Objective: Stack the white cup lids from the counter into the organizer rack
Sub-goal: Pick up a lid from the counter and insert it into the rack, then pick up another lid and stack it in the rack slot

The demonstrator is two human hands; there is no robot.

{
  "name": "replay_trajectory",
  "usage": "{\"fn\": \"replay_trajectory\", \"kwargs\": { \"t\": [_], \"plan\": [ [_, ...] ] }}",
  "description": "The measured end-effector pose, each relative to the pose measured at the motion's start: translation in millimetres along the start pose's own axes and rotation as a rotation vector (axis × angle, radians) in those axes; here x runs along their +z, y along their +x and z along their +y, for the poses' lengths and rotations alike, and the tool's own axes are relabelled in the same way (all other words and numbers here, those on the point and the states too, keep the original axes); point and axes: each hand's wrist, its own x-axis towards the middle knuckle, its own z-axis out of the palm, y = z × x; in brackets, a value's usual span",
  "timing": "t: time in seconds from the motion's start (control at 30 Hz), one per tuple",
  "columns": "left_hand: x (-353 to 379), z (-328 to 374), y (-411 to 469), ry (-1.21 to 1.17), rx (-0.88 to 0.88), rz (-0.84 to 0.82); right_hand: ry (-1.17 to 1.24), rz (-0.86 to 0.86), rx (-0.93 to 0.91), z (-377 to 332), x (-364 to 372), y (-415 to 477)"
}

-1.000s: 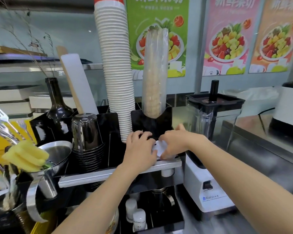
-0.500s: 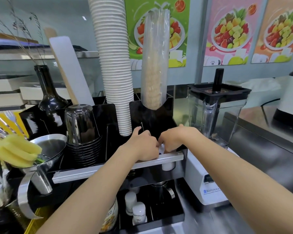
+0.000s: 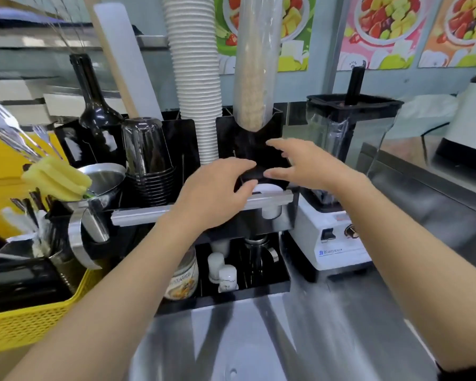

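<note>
Both hands, left hand (image 3: 215,188) and right hand (image 3: 305,166), are hovering open, holding nothing, over the white round lids (image 3: 267,188) sitting in the black plastic rack (image 3: 248,138).

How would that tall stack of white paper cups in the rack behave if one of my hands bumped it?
The white paper cup stack would probably sway or tip: it rises well above the black organizer rack, which grips only its base. Being nested paper, it is likely light, so the left hand close by could shift it easily.

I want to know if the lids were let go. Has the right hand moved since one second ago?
Yes. The right hand has opened and lifted away from the white lids in the black rack; earlier it was closed against them.
</note>
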Motion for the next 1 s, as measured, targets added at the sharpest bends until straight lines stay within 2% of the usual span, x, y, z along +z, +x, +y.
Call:
{"fn": "replay_trajectory", "kwargs": {
  "t": [0.1, 0.2, 0.27, 0.37, 0.5, 0.57, 0.73, 0.87, 1.0],
  "plan": [
    [-3, 1, -50, -0.095, -0.080, 0.009, 0.143, 0.140, -0.047, -6, 18, -49],
    [11, -5, -97, -0.178, -0.192, -0.039, 0.192, 0.160, -0.047, -9, 57, -92],
    [28, -11, -126, -0.208, -0.275, -0.090, 0.196, 0.081, -0.046, -10, 90, -114],
    [64, -16, -167, -0.191, -0.359, -0.186, 0.159, -0.126, -0.035, -11, 144, -139],
    [111, -18, -218, -0.174, -0.423, -0.435, 0.105, -0.436, 0.031, -10, 205, -170],
    [126, -18, -238, -0.184, -0.439, -0.529, 0.106, -0.537, 0.052, -10, 225, -185],
    [145, -21, -262, -0.183, -0.426, -0.545, 0.122, -0.550, 0.113, -8, 250, -201],
    [158, -27, -264, -0.160, -0.495, -0.551, 0.137, -0.512, 0.177, -5, 256, -201],
    [170, -25, -260, -0.177, -0.473, -0.516, 0.143, -0.518, 0.134, 1, 256, -200]
  ]
}}
